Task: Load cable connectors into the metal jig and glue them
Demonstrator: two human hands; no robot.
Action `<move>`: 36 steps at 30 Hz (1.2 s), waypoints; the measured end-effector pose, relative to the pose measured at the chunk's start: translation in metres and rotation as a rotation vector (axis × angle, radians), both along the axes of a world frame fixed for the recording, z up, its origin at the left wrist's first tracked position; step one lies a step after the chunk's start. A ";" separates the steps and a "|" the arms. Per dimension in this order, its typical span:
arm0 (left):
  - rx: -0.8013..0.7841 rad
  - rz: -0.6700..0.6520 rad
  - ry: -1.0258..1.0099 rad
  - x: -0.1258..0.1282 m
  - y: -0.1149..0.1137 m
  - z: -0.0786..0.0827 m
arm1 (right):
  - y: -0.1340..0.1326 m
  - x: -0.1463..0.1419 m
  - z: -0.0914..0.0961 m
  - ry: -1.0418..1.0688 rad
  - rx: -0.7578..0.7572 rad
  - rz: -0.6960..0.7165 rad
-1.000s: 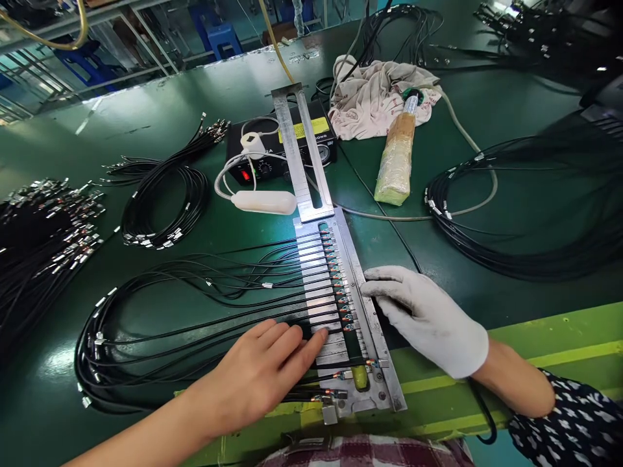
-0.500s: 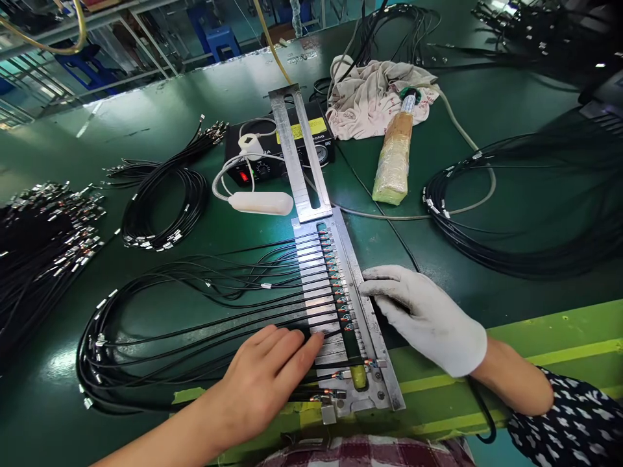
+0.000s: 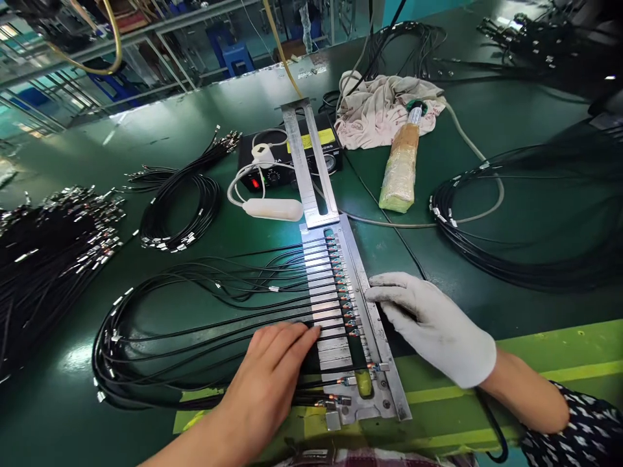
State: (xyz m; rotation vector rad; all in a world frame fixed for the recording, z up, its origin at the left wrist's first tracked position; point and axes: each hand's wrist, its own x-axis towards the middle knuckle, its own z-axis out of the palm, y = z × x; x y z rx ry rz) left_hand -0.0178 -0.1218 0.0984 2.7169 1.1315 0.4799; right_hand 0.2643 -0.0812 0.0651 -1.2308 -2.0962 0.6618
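Observation:
My bare left hand lies flat, fingers stretched, on the black cables where they enter the slotted metal jig. Its fingertips touch the jig's left edge. My right hand, in a white glove, rests with fingers spread on the jig's right rail. Several cable ends with orange and copper tips sit in a row down the jig's slots. The cables loop away to the left over the green table.
A black control box with a red light and a white tethered tool stand behind the jig. A tape-wrapped tool and rag lie at the back. Cable bundles lie at far left, left and right.
My head camera shifted, so everything sits slightly right and lower. Both hands keep their places on the jig; the left fingers drew back a little.

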 end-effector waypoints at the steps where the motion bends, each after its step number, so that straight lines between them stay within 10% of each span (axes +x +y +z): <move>1: -0.010 0.007 -0.042 0.001 0.005 0.001 | 0.000 0.000 0.000 0.004 0.003 0.003; 15: -0.154 -0.190 0.011 -0.006 0.028 -0.003 | 0.002 0.000 0.001 0.038 -0.015 0.038; 28: 0.178 -0.073 0.099 -0.003 0.011 -0.013 | -0.009 0.001 0.008 -0.054 0.055 -0.021; 36: -0.375 0.056 -0.163 0.001 -0.024 -0.005 | -0.091 0.007 0.006 -0.409 0.065 0.217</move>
